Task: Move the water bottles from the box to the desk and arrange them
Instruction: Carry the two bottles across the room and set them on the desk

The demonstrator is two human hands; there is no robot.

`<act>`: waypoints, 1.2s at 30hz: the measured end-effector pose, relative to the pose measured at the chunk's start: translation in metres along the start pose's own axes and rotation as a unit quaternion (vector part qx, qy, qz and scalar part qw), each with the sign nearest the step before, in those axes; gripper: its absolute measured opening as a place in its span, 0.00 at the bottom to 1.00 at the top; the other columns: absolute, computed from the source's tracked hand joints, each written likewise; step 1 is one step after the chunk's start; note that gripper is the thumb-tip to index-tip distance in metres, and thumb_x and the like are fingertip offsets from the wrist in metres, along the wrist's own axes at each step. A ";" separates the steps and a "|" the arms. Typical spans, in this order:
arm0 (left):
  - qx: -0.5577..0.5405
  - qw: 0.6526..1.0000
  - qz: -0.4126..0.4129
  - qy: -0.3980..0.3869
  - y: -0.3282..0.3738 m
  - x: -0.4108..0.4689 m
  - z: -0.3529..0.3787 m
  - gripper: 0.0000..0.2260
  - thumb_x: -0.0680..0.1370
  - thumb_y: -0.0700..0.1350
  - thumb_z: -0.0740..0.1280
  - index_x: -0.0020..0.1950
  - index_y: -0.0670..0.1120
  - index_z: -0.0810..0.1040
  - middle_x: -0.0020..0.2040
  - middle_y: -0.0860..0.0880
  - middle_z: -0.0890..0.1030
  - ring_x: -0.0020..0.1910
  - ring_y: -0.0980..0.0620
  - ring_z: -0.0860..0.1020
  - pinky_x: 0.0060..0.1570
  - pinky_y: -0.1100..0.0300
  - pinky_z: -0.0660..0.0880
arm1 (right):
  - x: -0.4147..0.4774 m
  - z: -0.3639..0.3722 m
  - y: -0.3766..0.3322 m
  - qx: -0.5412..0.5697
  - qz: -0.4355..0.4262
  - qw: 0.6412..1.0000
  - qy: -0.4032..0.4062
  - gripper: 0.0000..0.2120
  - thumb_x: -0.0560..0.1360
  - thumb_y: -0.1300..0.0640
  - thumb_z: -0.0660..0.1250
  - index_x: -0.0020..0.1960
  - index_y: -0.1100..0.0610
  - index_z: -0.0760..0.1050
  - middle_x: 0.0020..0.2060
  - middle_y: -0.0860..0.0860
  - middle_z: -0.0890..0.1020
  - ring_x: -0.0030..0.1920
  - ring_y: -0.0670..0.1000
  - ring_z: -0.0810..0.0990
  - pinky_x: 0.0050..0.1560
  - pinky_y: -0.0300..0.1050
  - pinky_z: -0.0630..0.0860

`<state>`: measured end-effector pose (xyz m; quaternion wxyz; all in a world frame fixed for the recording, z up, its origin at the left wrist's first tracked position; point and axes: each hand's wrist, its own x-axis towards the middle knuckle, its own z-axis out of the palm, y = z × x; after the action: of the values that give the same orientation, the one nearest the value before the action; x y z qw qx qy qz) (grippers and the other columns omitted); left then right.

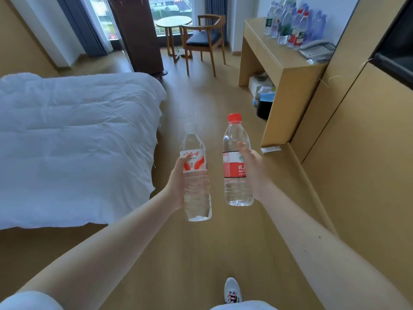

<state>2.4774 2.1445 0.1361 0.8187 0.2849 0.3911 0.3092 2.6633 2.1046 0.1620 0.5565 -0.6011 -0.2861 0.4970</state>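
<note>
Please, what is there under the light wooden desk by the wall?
Under the light wooden desk stand a white box and a black bin with pale bags above it. The desk's side panel covers whatever lies further right.

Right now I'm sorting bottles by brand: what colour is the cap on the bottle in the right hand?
Red cap, clearest in the head view.

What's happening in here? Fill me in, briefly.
A person holds two water bottles upright, one per hand: the left hand grips a clear-capped bottle, the right hand a red-capped bottle. Both are held over the floor, between the bed and the desk. A cluster of bottles already stands on the desk beside a telephone.
</note>
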 end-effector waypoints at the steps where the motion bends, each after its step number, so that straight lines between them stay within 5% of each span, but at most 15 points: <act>1: -0.003 1.000 0.001 -0.001 0.006 0.011 0.003 0.19 0.73 0.58 0.61 0.53 0.45 0.76 0.45 0.46 0.78 0.42 0.48 0.77 0.45 0.55 0.74 | 0.014 -0.001 -0.005 -0.001 -0.002 1.000 -0.003 0.18 0.76 0.42 0.66 0.46 0.58 0.71 0.32 0.49 0.77 0.29 0.44 0.78 0.31 0.36 0.75; 6: -0.003 1.000 -0.001 0.011 0.034 0.057 0.005 0.19 0.73 0.58 0.61 0.52 0.45 0.77 0.42 0.46 0.81 0.38 0.49 0.81 0.40 0.56 0.78 | 0.074 0.001 -0.019 0.002 0.007 1.000 -0.018 0.18 0.76 0.43 0.66 0.47 0.58 0.70 0.33 0.50 0.76 0.31 0.46 0.76 0.33 0.39 0.74; 17: 0.027 0.999 -0.024 -0.014 0.101 0.167 -0.024 0.20 0.76 0.58 0.58 0.56 0.44 0.74 0.47 0.44 0.78 0.44 0.46 0.77 0.50 0.52 0.73 | 0.190 0.033 -0.028 -0.014 0.015 1.000 -0.012 0.18 0.76 0.42 0.65 0.47 0.58 0.69 0.35 0.51 0.75 0.33 0.48 0.76 0.35 0.41 0.73; 23: 0.022 0.998 -0.043 -0.037 0.176 0.243 -0.052 0.19 0.76 0.57 0.58 0.55 0.43 0.74 0.46 0.44 0.77 0.40 0.47 0.76 0.45 0.53 0.73 | 0.275 0.086 -0.059 -0.023 0.004 1.000 0.018 0.17 0.77 0.44 0.64 0.50 0.59 0.70 0.36 0.51 0.76 0.32 0.45 0.77 0.28 0.33 0.75; 36: -0.026 0.999 -0.027 -0.039 0.290 0.355 -0.116 0.19 0.79 0.58 0.54 0.55 0.44 0.74 0.47 0.44 0.77 0.43 0.47 0.76 0.47 0.53 0.72 | 0.404 0.176 -0.091 -0.067 0.001 0.997 0.031 0.18 0.77 0.43 0.63 0.51 0.59 0.72 0.38 0.51 0.77 0.36 0.47 0.78 0.37 0.39 0.75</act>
<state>2.4791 2.6169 0.1154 0.8486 0.2642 0.3585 0.2856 2.6593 2.5545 0.1559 0.5231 -0.6523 -0.3009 0.4587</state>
